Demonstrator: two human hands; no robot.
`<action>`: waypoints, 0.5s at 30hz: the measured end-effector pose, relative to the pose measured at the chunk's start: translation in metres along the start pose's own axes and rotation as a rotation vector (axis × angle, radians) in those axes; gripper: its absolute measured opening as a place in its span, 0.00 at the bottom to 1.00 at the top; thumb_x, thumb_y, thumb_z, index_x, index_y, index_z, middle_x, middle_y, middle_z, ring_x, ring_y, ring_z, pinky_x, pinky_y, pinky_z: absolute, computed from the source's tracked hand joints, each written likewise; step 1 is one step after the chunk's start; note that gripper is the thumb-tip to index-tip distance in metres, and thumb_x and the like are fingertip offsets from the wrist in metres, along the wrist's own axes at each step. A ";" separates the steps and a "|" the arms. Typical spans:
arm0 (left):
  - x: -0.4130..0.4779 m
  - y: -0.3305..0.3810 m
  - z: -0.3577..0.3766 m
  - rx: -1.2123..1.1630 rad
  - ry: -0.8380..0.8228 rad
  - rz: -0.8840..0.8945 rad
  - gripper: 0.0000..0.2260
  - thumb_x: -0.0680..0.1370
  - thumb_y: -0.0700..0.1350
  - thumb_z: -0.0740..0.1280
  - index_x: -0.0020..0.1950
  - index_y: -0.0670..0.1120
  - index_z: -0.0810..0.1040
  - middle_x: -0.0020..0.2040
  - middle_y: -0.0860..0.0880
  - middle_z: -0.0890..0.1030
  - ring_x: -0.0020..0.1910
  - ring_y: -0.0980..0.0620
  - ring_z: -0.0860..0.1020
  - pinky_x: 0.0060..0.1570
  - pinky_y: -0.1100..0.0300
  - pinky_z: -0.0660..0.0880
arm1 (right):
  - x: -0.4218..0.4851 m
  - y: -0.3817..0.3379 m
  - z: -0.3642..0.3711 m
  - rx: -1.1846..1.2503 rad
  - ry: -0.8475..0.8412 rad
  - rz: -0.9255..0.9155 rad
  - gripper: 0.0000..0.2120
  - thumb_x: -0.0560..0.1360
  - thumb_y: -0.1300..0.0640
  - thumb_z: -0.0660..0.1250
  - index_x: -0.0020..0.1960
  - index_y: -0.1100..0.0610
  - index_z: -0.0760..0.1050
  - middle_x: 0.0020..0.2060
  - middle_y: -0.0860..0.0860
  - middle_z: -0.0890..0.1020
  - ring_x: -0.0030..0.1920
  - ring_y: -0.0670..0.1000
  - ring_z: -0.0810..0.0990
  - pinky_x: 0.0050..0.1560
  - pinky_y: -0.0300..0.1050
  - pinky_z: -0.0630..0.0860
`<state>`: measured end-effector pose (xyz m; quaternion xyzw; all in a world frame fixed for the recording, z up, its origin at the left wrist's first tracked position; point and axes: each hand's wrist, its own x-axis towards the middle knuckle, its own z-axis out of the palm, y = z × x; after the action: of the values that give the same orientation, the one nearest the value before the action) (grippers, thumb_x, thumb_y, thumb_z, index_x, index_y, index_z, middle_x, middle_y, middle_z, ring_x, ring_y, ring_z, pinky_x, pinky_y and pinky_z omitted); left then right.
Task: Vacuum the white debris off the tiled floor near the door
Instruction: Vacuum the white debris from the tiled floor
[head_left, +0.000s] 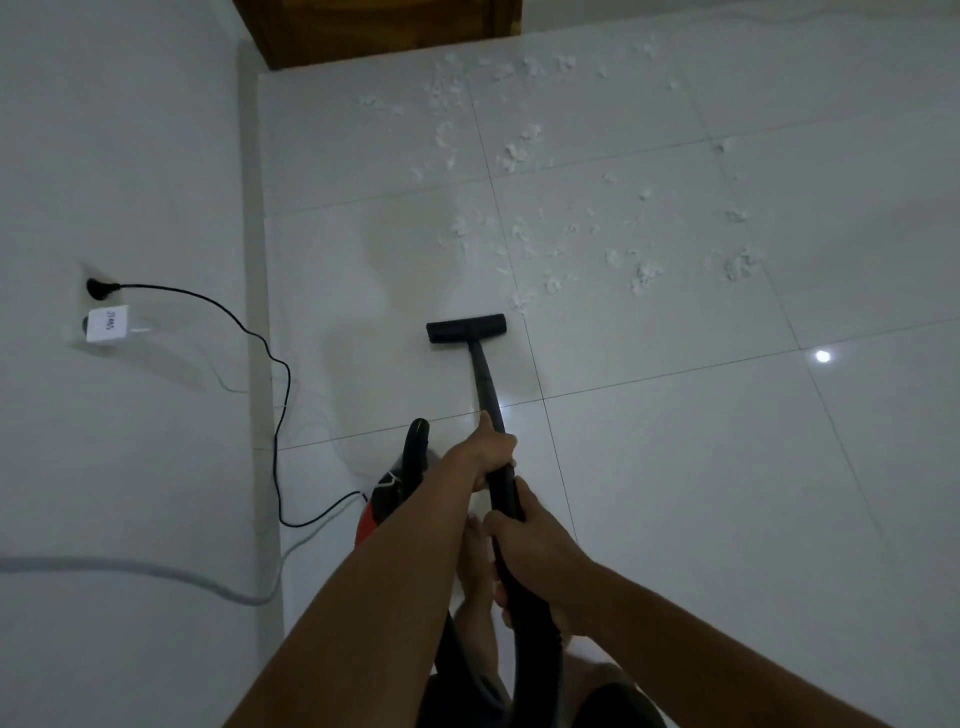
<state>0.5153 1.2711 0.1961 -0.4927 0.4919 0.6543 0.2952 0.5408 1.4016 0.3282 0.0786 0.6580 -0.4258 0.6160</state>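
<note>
White debris (524, 150) lies scattered over the glossy white tiled floor (701, 441), from the wooden door (374, 28) at the top down to mid-frame. The black vacuum floor head (466, 328) rests flat on the tiles, just short of the nearest scraps. Its black wand (485, 379) runs back toward me. My left hand (491, 449) grips the wand higher up. My right hand (524, 540) grips it lower, where the black hose begins. The red and black vacuum body (387, 499) sits on the floor behind my left forearm.
A white wall (130, 182) runs along the left, with a socket holding a black plug (98, 288) and a white adapter (108, 325). The black power cord (280, 415) loops down to the vacuum. A grey cable (156, 571) crosses low left. My bare feet are below the hands.
</note>
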 end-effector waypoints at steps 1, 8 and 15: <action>0.003 -0.005 0.004 -0.008 -0.003 -0.005 0.37 0.83 0.38 0.59 0.81 0.57 0.38 0.42 0.43 0.76 0.36 0.51 0.74 0.33 0.59 0.75 | 0.001 0.006 -0.002 -0.004 -0.004 0.009 0.18 0.84 0.60 0.58 0.71 0.46 0.64 0.30 0.54 0.73 0.23 0.48 0.73 0.24 0.40 0.74; 0.032 -0.046 0.034 -0.179 0.034 0.026 0.37 0.81 0.40 0.62 0.82 0.58 0.44 0.34 0.44 0.77 0.34 0.49 0.76 0.37 0.53 0.76 | 0.012 0.051 -0.029 0.019 -0.035 -0.001 0.21 0.83 0.61 0.58 0.73 0.45 0.64 0.29 0.53 0.74 0.24 0.50 0.73 0.24 0.41 0.74; 0.074 -0.094 0.077 -0.136 0.107 0.105 0.40 0.82 0.37 0.58 0.79 0.61 0.34 0.37 0.43 0.76 0.31 0.50 0.74 0.32 0.56 0.77 | 0.046 0.135 -0.065 0.007 -0.065 -0.072 0.32 0.83 0.60 0.59 0.81 0.37 0.55 0.28 0.52 0.76 0.25 0.48 0.74 0.25 0.42 0.76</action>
<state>0.5451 1.3676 0.0962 -0.5196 0.4864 0.6735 0.1995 0.5664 1.5092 0.2176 0.0431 0.6387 -0.4524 0.6210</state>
